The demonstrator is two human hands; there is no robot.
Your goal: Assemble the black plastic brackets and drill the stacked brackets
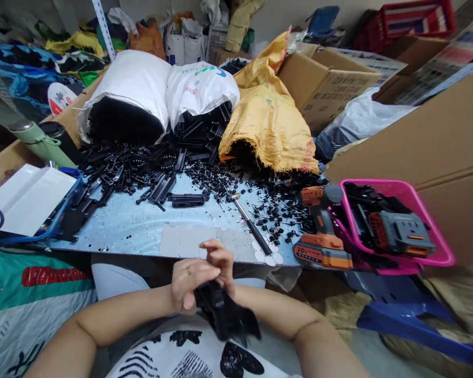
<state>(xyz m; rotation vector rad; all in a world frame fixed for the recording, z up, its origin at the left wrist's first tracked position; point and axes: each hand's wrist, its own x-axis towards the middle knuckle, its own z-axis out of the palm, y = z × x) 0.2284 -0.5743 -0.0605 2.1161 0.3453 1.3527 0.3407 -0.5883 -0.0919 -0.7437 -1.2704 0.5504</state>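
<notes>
Close to my body, just off the table's front edge, I hold a dark black plastic part point(230, 315), blurred and wide at its lower end. My left hand point(187, 281), with a ring on one finger, is closed at its upper end. Touching it from the other side is my right hand point(224, 262), its fingers curled and partly hidden behind the left. Beyond my hands lie a flat grey board point(193, 241) and a small hammer point(250, 223). A long black assembled piece point(188, 200) rests farther up the table.
Black parts spill from two white sacks point(130, 79) point(203, 86) and a yellow sack point(268, 123). Black-headed pins point(276, 210) are scattered at centre-right. A cordless drill point(321, 226) stands beside a pink basket point(437, 231). At left are a blue tray point(69, 197) and a green bottle point(43, 144).
</notes>
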